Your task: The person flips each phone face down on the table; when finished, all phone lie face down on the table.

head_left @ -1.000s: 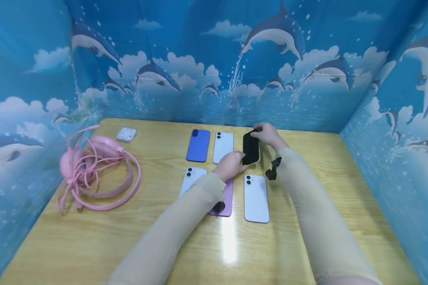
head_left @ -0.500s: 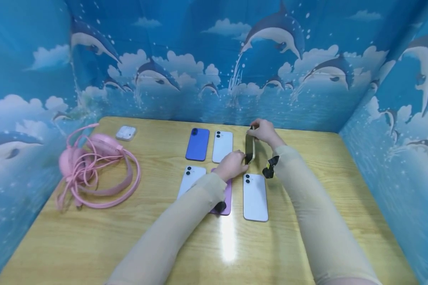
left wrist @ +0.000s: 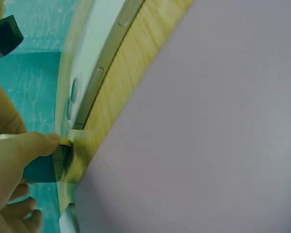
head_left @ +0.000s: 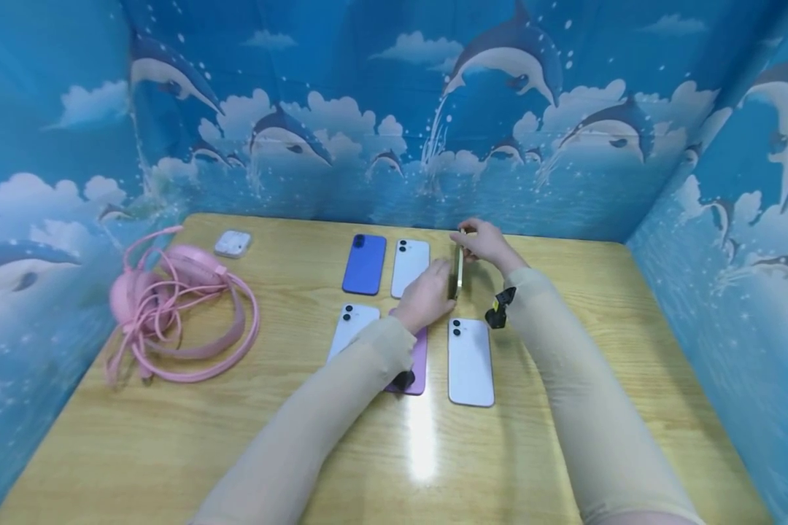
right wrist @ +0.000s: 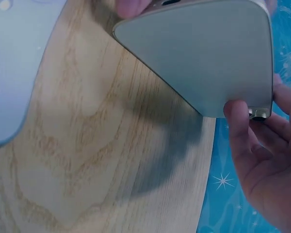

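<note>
A smartphone (head_left: 460,273) with a pale back (right wrist: 199,58) and gold-tinted edges stands on its long edge, tilted, near the table's back. My right hand (head_left: 489,244) pinches its far end beside the camera lenses, thumb on the back. At the near end, my left hand (head_left: 427,295) holds it, thumb on the bottom edge and fingers along the other face. Under the left forearm lies a purple phone (head_left: 419,361), partly hidden. Close by lie a blue phone (head_left: 364,265) and white phones: back (head_left: 410,266), front left (head_left: 353,328), and front right (head_left: 470,364).
Pink headphones (head_left: 193,270) with tangled cable lie at the left of the wooden table (head_left: 269,415). Behind them sits a small white case (head_left: 233,244). A blue dolphin curtain (head_left: 341,131) closes off the back and sides.
The phone has turned from showing its black screen to standing on edge, its face toward the left. My left fingers have slid forward along it; the right hand has shifted slightly left.
</note>
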`<action>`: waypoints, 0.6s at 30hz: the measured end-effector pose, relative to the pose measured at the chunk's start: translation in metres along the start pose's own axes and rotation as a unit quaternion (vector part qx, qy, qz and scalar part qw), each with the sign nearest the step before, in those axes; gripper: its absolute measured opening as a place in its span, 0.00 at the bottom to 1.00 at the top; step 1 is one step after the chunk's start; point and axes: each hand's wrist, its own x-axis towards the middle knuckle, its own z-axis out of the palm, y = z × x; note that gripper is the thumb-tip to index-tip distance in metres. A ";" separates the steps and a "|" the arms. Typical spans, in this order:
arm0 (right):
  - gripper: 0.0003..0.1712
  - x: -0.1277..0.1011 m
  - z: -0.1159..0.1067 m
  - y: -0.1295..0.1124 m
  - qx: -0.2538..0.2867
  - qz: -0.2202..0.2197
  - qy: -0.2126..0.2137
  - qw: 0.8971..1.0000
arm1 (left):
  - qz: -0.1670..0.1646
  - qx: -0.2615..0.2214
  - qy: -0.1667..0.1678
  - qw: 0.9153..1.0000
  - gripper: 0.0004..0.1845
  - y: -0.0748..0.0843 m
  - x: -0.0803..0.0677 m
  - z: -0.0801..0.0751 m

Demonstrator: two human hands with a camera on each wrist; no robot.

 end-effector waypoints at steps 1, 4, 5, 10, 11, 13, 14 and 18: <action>0.32 0.000 0.001 0.000 0.002 0.000 -0.001 1.000 | 0.010 -0.003 0.007 1.000 0.43 0.001 -0.001 -0.001; 0.34 0.001 0.002 0.001 0.000 -0.001 -0.005 1.000 | 0.039 -0.011 0.015 0.999 0.45 0.002 -0.002 -0.006; 0.34 0.002 0.003 0.001 -0.001 0.000 -0.008 1.000 | 0.045 -0.013 0.014 0.999 0.44 0.002 -0.003 -0.007; 0.36 0.003 0.006 0.001 -0.003 -0.001 -0.020 1.000 | 0.043 -0.010 0.016 0.999 0.42 0.001 -0.005 -0.009; 0.36 0.004 0.007 0.001 -0.004 -0.001 -0.020 1.000 | 0.040 -0.014 0.018 0.999 0.42 0.001 -0.005 -0.009; 0.37 0.005 0.009 0.001 -0.018 -0.007 -0.016 1.000 | 0.035 -0.021 0.023 0.999 0.43 0.000 -0.005 -0.009; 0.37 0.005 0.010 0.001 -0.028 -0.012 -0.012 0.999 | 0.033 -0.025 0.025 0.999 0.43 0.000 -0.005 -0.009; 0.36 0.006 0.013 -0.002 -0.076 -0.030 -0.001 0.997 | 0.025 -0.037 0.026 0.999 0.42 -0.002 -0.005 -0.008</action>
